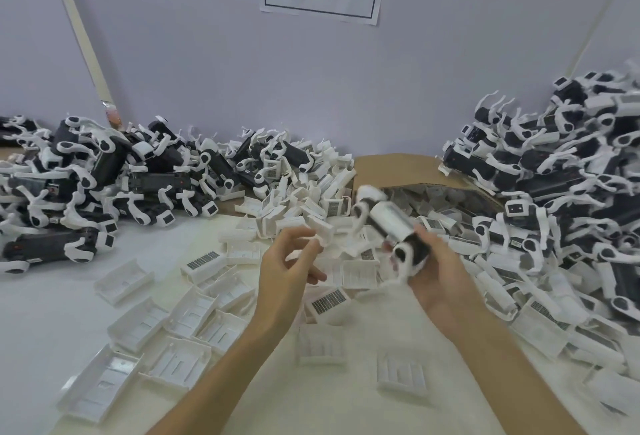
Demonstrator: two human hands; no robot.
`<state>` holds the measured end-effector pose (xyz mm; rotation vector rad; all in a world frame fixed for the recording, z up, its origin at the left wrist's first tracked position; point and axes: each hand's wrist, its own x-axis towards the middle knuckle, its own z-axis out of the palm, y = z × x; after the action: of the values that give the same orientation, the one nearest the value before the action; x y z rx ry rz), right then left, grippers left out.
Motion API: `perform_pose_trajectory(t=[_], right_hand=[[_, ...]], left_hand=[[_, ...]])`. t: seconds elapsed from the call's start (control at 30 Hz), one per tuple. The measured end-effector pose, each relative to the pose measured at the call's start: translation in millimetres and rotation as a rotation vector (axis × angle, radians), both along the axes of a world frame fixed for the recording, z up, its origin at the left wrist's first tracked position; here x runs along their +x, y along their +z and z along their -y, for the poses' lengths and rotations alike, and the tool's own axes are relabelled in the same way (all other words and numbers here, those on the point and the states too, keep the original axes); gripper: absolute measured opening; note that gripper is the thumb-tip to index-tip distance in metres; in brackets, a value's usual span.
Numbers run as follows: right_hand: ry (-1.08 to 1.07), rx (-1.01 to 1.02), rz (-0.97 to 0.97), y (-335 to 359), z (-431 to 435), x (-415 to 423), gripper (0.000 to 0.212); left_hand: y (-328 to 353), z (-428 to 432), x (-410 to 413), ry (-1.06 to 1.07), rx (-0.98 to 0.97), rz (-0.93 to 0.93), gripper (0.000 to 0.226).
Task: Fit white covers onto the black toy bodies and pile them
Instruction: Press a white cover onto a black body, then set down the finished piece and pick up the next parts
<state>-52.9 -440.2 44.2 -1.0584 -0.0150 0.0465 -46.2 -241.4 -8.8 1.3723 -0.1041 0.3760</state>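
A worker's right hand [440, 272] grips a black toy body [420, 250] by its lower end, fingers curled round it. A white cover [391, 220] already sits on the toy's back as it is held above the table [45, 317], in front of a cardboard box [391, 163] of loose parts. The left hand [287, 265] hovers just beside it with fingers half curled; motion blur hides whether they pinch a small white piece or nothing. Spare covers [194, 310] lie scattered open side up below, uncovered bodies [104, 171] heap at the left and finished toys [571, 171] at the right. The grip is at one end only, so a cover not fully clicked home could spring off on the way to the stack. The toy's thin white legs [401, 256] could also snag on the tangled limbs there. The right-hand pile stands steep against the wall [450, 54]; a toy landing high on it could, by the look of it, start a slide over the covers at its foot and mix finished with unfinished.
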Motion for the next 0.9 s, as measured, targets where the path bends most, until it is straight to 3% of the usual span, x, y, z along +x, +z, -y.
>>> perform_pose_trajectory(t=[0.1, 0.2, 0.37, 0.4, 0.5, 0.6, 0.67, 0.73, 0.8, 0.9], right_hand=[[-0.155, 0.069, -0.06, 68, 34, 35, 0.029], [-0.365, 0.015, 0.132, 143, 78, 68, 0.028], [-0.964, -0.538, 0.16, 180, 134, 98, 0.003], [-1.003, -0.62, 0.17, 173, 132, 95, 0.006], [-0.71, -0.932, 0.297, 95, 89, 66, 0.024], [-0.269, -1.437, 0.154, -23, 42, 22, 0.057], [-0.188, -1.726, 0.081, -68, 37, 14, 0.071], [-0.2, -1.773, 0.141, -75, 39, 13, 0.066], [-0.215, -1.677, 0.175, -74, 38, 14, 0.052], [-0.232, -1.765, 0.218, -72, 34, 12, 0.038]], left_hand=[[-1, 0, -1, 0.001, 0.015, -0.039, 0.01], [-2, 3, -4, -0.016, 0.049, -0.054, 0.011], [-2, 4, -6, -0.038, 0.103, -0.032, 0.011], [-2, 4, -5, -0.042, 0.104, -0.028, 0.012], [-4, 6, -3, -0.035, 0.152, -0.024, 0.017], [-3, 7, -7, -0.003, 0.223, -0.048, 0.022], [1, 2, -6, 0.021, 0.338, -0.03, 0.024], [12, -11, 2, 0.07, 0.628, 0.039, 0.023], [30, -35, 22, 0.146, 0.986, 0.078, 0.038], [63, -89, 56, 0.391, 1.324, -0.023, 0.058]])
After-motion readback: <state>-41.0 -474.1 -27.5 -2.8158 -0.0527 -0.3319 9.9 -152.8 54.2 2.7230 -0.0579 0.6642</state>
